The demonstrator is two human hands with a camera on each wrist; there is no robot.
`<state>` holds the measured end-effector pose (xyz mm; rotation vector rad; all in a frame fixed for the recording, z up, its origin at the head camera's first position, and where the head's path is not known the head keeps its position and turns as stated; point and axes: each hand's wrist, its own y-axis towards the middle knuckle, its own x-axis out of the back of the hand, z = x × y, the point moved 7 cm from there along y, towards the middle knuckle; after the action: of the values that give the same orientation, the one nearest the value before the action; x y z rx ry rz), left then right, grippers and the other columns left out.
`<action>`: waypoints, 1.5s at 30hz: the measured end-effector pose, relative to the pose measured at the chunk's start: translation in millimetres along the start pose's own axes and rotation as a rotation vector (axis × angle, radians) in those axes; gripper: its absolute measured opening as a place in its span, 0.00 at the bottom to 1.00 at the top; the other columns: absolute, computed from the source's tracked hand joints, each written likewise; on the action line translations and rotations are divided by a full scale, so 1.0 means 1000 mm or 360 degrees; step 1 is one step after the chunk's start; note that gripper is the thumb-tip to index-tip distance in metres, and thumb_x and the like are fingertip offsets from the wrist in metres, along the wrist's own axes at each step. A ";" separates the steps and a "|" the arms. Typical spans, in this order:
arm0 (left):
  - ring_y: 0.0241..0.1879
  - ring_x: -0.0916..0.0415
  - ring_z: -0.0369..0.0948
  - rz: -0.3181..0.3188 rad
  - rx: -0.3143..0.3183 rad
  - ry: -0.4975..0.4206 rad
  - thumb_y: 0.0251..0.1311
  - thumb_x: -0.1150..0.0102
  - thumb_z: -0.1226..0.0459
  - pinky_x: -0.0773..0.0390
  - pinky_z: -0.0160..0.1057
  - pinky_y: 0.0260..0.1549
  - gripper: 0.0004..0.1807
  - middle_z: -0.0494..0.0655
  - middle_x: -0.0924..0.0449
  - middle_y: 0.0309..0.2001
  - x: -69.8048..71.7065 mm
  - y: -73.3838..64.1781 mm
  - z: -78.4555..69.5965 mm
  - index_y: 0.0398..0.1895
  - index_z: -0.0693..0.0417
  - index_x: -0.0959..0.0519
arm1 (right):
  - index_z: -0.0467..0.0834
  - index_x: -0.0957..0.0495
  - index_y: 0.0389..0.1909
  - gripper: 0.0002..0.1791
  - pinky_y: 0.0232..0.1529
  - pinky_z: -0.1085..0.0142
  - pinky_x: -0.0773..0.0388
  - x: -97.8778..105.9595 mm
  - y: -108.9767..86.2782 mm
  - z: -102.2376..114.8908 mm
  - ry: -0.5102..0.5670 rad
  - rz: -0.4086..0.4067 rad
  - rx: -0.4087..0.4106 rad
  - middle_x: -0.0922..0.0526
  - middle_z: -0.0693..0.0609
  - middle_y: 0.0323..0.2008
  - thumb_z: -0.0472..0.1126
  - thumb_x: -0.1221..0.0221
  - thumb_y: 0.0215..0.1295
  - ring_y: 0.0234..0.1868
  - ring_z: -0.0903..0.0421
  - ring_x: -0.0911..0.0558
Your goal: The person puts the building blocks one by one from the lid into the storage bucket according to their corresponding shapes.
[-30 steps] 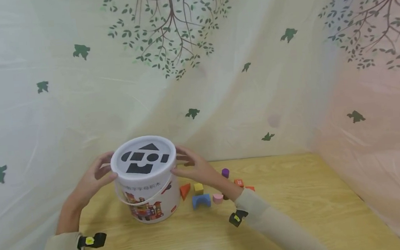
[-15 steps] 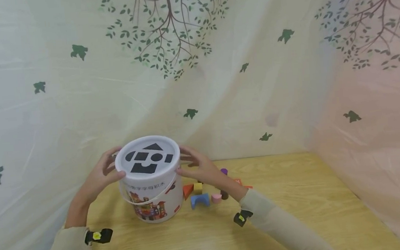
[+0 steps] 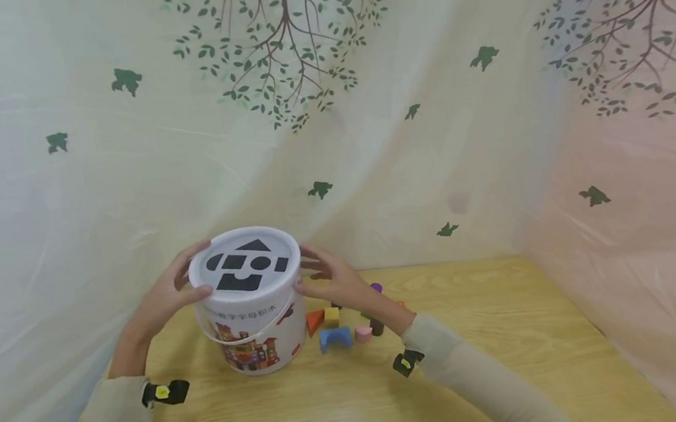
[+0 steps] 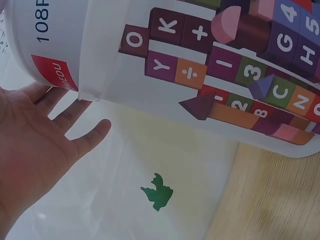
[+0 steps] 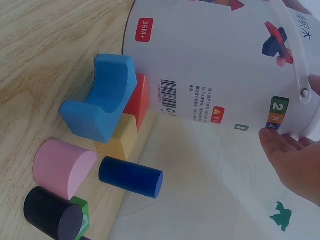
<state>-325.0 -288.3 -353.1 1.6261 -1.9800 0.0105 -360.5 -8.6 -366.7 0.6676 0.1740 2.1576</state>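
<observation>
A white bucket [image 3: 251,342] with printed toy blocks stands upright on the wooden table, its thin handle hanging down in front. Its white lid [image 3: 277,241] has dark shape cutouts and sits on top. My left hand [image 3: 167,291] holds the upper left side, thumb at the front of the rim and fingers round behind. On the opposite side my right hand [image 3: 333,280] holds it just below the rim. In the left wrist view, fingertips reach behind the lid edge, partly hidden. The right wrist view shows the right fingers [image 5: 274,145] against the bucket wall.
Right of the bucket lie loose blocks: a red triangle [image 3: 315,322], a yellow block [image 3: 332,317], a blue arch [image 3: 335,338], a pink half-round [image 3: 363,334], a black cylinder [image 5: 52,213] and a dark blue cylinder [image 5: 131,177]. A leaf-print curtain [image 3: 375,221] hangs behind the table.
The bucket has shifted slightly right with both hands on it, and the red triangle now lies closer to the yellow block. The head view has also moved a little.
</observation>
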 end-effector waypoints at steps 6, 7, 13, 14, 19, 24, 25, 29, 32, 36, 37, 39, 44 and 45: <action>0.75 0.53 0.69 -0.0022 -0.0014 0.0027 0.60 0.36 0.71 0.53 0.82 0.67 0.46 0.66 0.46 0.77 0.007 -0.001 0.000 0.81 0.55 0.47 | 0.58 0.45 0.80 0.45 0.69 0.47 0.26 -0.003 0.004 0.001 -0.0043 0.0020 -0.0017 0.37 0.56 0.78 0.42 0.33 0.67 0.74 0.50 0.30; 0.75 0.53 0.69 -0.0022 -0.0012 0.0032 0.60 0.36 0.71 0.54 0.81 0.67 0.46 0.66 0.46 0.77 0.007 -0.001 0.000 0.81 0.54 0.46 | 0.58 0.45 0.80 0.45 0.69 0.47 0.26 -0.004 0.004 0.001 -0.0046 0.0022 -0.0022 0.37 0.57 0.78 0.42 0.33 0.67 0.74 0.50 0.30; 0.77 0.45 0.48 -0.0039 0.0006 0.0076 0.61 0.36 0.69 0.52 0.80 0.67 0.46 0.65 0.45 0.77 0.010 -0.008 0.006 0.81 0.52 0.46 | 0.58 0.43 0.79 0.43 0.69 0.48 0.25 -0.008 0.005 0.001 -0.0044 0.0080 -0.0014 0.36 0.57 0.77 0.42 0.33 0.67 0.74 0.51 0.30; 0.75 0.44 0.41 -0.0043 0.0004 0.0077 0.61 0.36 0.69 0.51 0.80 0.67 0.46 0.66 0.44 0.77 0.010 -0.009 0.007 0.81 0.52 0.45 | 0.58 0.42 0.79 0.43 0.69 0.49 0.25 -0.008 0.005 0.001 -0.0061 0.0091 -0.0006 0.36 0.57 0.77 0.42 0.33 0.67 0.74 0.51 0.30; 0.64 0.45 0.18 -0.0067 -0.0002 0.0078 0.60 0.36 0.70 0.51 0.82 0.65 0.46 0.67 0.45 0.77 0.012 -0.014 0.007 0.81 0.51 0.45 | 0.55 0.39 0.77 0.40 0.69 0.51 0.25 -0.004 0.002 -0.002 -0.0247 0.0136 -0.0008 0.33 0.54 0.75 0.46 0.33 0.67 0.72 0.51 0.27; 0.69 0.43 0.26 -0.0079 -0.0010 0.0094 0.61 0.36 0.70 0.51 0.82 0.65 0.45 0.67 0.44 0.76 0.015 -0.014 0.005 0.81 0.50 0.45 | 0.44 0.30 0.71 0.32 0.69 0.48 0.25 0.001 -0.003 -0.010 -0.0539 0.0183 -0.0021 0.25 0.47 0.70 0.45 0.34 0.68 0.68 0.49 0.24; 0.72 0.43 0.33 -0.0077 -0.0010 0.0101 0.61 0.36 0.70 0.51 0.82 0.65 0.45 0.67 0.44 0.76 0.015 -0.014 0.005 0.81 0.50 0.45 | 0.42 0.28 0.70 0.30 0.68 0.48 0.25 0.001 -0.004 -0.012 -0.0612 0.0200 -0.0021 0.23 0.46 0.68 0.44 0.34 0.68 0.68 0.49 0.23; 0.76 0.49 0.63 -0.0064 0.0000 0.0121 0.60 0.36 0.69 0.51 0.82 0.65 0.46 0.67 0.45 0.77 0.014 -0.013 0.005 0.81 0.52 0.46 | 0.41 0.24 0.65 0.27 0.68 0.53 0.24 -0.002 -0.007 -0.027 -0.0885 0.0292 -0.0051 0.19 0.47 0.64 0.44 0.33 0.68 0.65 0.49 0.21; 0.75 0.52 0.70 -0.0055 0.0017 0.0123 0.60 0.35 0.69 0.51 0.82 0.65 0.47 0.66 0.45 0.77 0.014 -0.012 0.006 0.81 0.52 0.47 | 0.42 0.21 0.63 0.24 0.68 0.56 0.23 -0.005 -0.009 -0.038 -0.1021 0.0338 -0.0070 0.17 0.48 0.62 0.45 0.33 0.67 0.64 0.50 0.21; 0.75 0.52 0.70 -0.0045 0.0042 0.0118 0.61 0.36 0.68 0.52 0.82 0.65 0.47 0.66 0.46 0.78 0.013 -0.010 0.006 0.81 0.52 0.48 | 0.41 0.18 0.58 0.21 0.65 0.56 0.21 -0.008 -0.010 -0.046 -0.1109 0.0352 -0.0040 0.15 0.48 0.58 0.42 0.32 0.66 0.61 0.51 0.18; 0.75 0.52 0.70 -0.0043 0.0042 0.0116 0.61 0.36 0.68 0.52 0.82 0.65 0.47 0.66 0.46 0.78 0.013 -0.010 0.006 0.81 0.52 0.48 | 0.41 0.18 0.57 0.20 0.64 0.56 0.21 -0.009 -0.010 -0.048 -0.1129 0.0356 -0.0020 0.14 0.48 0.56 0.41 0.32 0.66 0.60 0.51 0.18; 0.75 0.52 0.69 -0.0040 0.0041 0.0114 0.61 0.36 0.68 0.51 0.82 0.65 0.47 0.66 0.46 0.77 0.013 -0.011 0.006 0.81 0.52 0.48 | 0.40 0.16 0.55 0.18 0.63 0.57 0.20 -0.013 -0.011 -0.052 -0.1188 0.0367 0.0046 0.13 0.48 0.54 0.41 0.32 0.66 0.57 0.51 0.17; 0.73 0.43 0.41 -0.0040 0.0010 0.0108 0.61 0.37 0.70 0.51 0.83 0.64 0.46 0.68 0.45 0.76 0.013 -0.011 0.006 0.81 0.51 0.47 | 0.41 0.14 0.52 0.16 0.59 0.59 0.20 -0.017 -0.014 -0.062 -0.1279 0.0387 0.0103 0.11 0.51 0.50 0.42 0.32 0.66 0.53 0.53 0.17; 0.73 0.42 0.41 -0.0040 0.0005 0.0107 0.61 0.37 0.70 0.51 0.83 0.64 0.46 0.69 0.45 0.76 0.013 -0.011 0.005 0.81 0.51 0.47 | 0.41 0.14 0.52 0.15 0.59 0.60 0.20 -0.017 -0.014 -0.064 -0.1282 0.0391 0.0088 0.11 0.51 0.50 0.41 0.32 0.66 0.53 0.54 0.17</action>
<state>-318.7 -304.6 -355.5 1.6315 -1.9099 0.0579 -375.5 -6.6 -432.5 1.5900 -0.2937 1.9370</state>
